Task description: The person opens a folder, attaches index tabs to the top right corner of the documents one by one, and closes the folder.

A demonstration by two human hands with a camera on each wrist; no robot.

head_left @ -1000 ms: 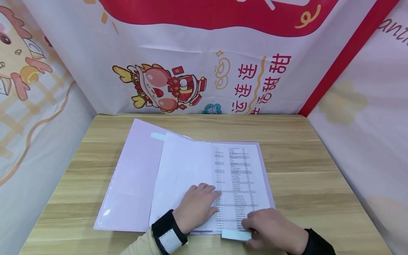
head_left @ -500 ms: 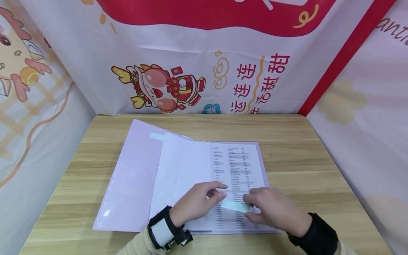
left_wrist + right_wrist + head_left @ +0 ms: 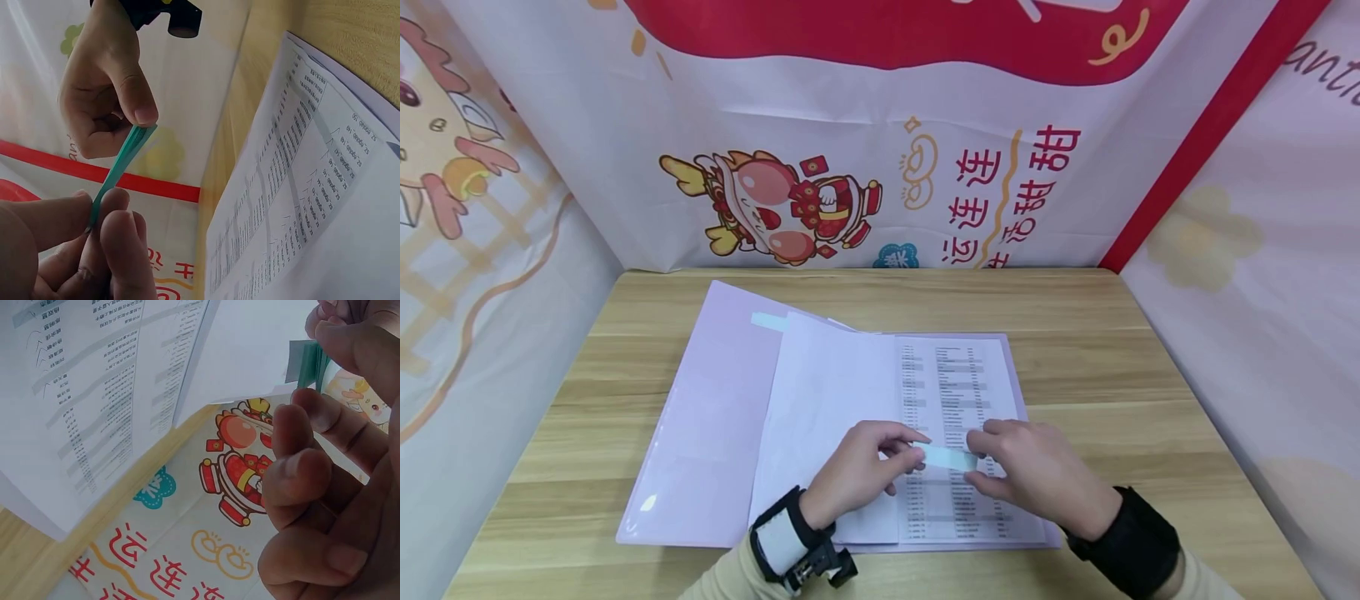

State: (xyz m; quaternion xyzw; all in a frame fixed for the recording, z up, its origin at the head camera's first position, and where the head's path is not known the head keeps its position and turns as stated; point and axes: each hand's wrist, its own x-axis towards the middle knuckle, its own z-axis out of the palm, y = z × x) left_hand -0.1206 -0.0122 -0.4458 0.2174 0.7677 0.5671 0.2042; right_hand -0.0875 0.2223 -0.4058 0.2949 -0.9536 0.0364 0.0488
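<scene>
A narrow light-blue sticky note pad [image 3: 949, 457] is held above the printed sheet [image 3: 946, 400]. My left hand [image 3: 853, 475] pinches its left end between thumb and fingers. My right hand [image 3: 1037, 471] pinches the other end. In the left wrist view the pad [image 3: 117, 164] appears teal and edge-on, stretched between both hands. Its layers fan slightly in the right wrist view, where a greyish flap stands out from the pad [image 3: 309, 362]. Beneath lies an open lilac folder [image 3: 700, 442], with a blank white page [image 3: 823, 392] turned to the left.
A light-blue sticky note [image 3: 769, 321] sticks out past the turned page's top edge, over the folder cover. The wooden table [image 3: 1120, 400] carries the folder. Printed cloth [image 3: 820, 100] hangs behind the table and along both sides.
The pad has risen from the folder's front edge to above the printed sheet, carried by my right hand. My left hand has lifted off the pages and taken the pad's left end.
</scene>
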